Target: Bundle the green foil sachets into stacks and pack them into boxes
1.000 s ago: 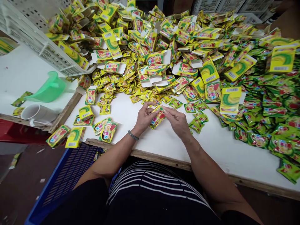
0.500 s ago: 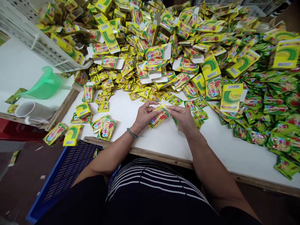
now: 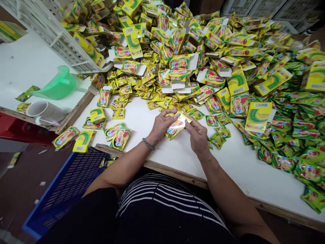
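Between my two hands, above the white table near its front edge, is a small yellow-green candy box (image 3: 175, 128) with bright glare on its face. My left hand (image 3: 161, 126) is closed on its left side, thumb on top. My right hand (image 3: 198, 135) pinches the upper right end, where a flap seems to be. Just right of my right hand lie several loose green sachets (image 3: 220, 135). Beyond my hands spread small yellow sachets (image 3: 149, 74), with a heap of similar boxes (image 3: 182, 62) behind them. To the left sit a few closed boxes (image 3: 121, 138).
Green sachets (image 3: 284, 159) cover the table's right side. A white plastic crate (image 3: 63, 40) stands at the back left. On the left surface are a green scoop (image 3: 57, 84) and a white mug (image 3: 45, 112). Below the table's wooden edge is a blue basket (image 3: 63, 183).
The camera view has shifted, so the scene sits further right. The box has tilted to show a brighter face, and my right hand has turned and drawn slightly nearer to me.
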`<state>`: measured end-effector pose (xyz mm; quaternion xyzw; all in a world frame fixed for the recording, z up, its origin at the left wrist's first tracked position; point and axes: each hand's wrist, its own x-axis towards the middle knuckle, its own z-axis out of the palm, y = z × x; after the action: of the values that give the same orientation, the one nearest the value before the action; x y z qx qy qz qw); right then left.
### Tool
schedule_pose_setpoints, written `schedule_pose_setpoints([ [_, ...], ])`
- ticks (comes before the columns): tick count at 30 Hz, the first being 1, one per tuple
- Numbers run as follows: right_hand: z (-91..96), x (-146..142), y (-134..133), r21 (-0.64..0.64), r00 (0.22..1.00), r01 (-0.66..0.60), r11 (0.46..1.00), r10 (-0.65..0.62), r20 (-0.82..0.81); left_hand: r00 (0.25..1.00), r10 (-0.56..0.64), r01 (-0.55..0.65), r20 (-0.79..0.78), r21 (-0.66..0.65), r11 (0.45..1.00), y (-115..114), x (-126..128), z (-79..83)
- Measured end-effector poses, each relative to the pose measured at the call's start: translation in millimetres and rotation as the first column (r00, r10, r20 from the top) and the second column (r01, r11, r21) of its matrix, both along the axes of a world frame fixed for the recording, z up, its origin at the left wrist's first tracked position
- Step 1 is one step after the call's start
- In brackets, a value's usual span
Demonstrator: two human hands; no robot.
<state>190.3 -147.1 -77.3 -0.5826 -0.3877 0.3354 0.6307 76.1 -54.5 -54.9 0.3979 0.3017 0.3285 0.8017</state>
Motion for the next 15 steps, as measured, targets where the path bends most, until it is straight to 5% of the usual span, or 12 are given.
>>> schedule_pose_setpoints([
  [3, 4.1, -1.5, -1.7, 0.003, 0.978, 0.032, 0.999, -0.032, 0.207, 1.0, 0.016, -0.015, -0.009, 0.052, 0.999, -2.4, -1.8, 2.0],
  [7, 6.7, 0.4, -2.8, 0.088, 0.834, 0.084, 0.993, -0.119, 0.54, 0.999, 0.027, -0.024, -0.027, 0.096, 0.995, -3.6, -4.3, 1.2],
  [12, 9.6, -0.4, -0.7, 0.107, 0.802, 0.09, 0.99, -0.136, 0.582, 0.999, 0.03, -0.025, -0.033, 0.137, 0.99, -1.8, -1.4, -4.2],
  [15, 7.2, 2.3, -1.1, 0.041, 0.78, 0.008, 0.999, -0.032, 0.624, 0.977, 0.055, 0.001, -0.208, 0.259, 0.966, 0.4, -6.8, -2.8],
])
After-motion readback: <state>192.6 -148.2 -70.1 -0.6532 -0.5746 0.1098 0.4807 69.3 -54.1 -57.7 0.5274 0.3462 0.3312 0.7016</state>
